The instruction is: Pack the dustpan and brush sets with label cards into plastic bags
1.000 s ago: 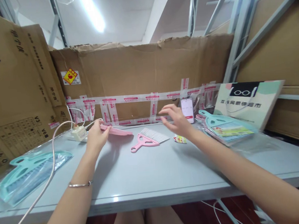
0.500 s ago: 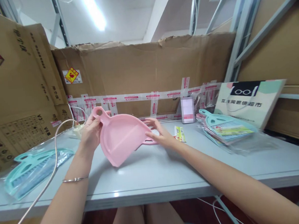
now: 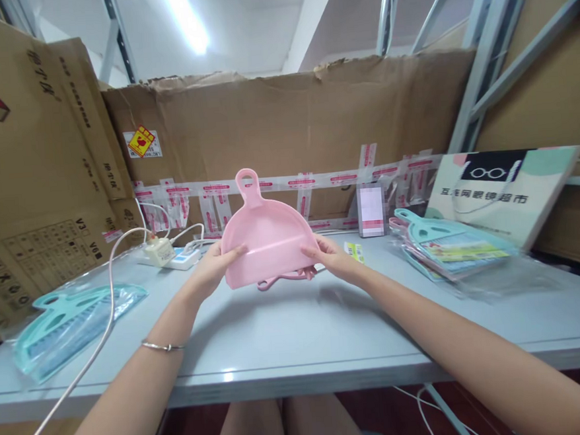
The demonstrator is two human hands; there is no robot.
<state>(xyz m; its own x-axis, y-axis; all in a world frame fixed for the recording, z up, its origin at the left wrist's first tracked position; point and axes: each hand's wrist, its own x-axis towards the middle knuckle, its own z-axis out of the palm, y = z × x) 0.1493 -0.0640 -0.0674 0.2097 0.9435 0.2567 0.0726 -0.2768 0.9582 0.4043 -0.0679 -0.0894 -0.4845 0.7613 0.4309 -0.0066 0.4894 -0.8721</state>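
A pink dustpan (image 3: pixel 269 235) is held up above the table, its looped handle pointing upward and its straight edge down. My left hand (image 3: pixel 213 269) grips its left side, thumb on the front face. On the right side, my right hand (image 3: pixel 336 257) grips it the same way. Behind and below the dustpan lies another pink piece, a brush by its look (image 3: pixel 287 277), mostly hidden. A small yellow-green card (image 3: pixel 354 251) rests on the table just beyond my right hand.
Bagged teal dustpan-and-brush sets lie at the left (image 3: pixel 73 322) and, stacked, at the right (image 3: pixel 451 243). A phone (image 3: pixel 371 210) stands at the back near a printed box (image 3: pixel 502 196). A white cable (image 3: pixel 108 310) crosses the left side from a plug (image 3: pixel 159 252). Cardboard boxes (image 3: pixel 264 126) wall the back.
The dustpan has turned from tilted to upright, handle now at the top. My left hand has moved from the handle to the left side, and my right hand has closed on the right side.
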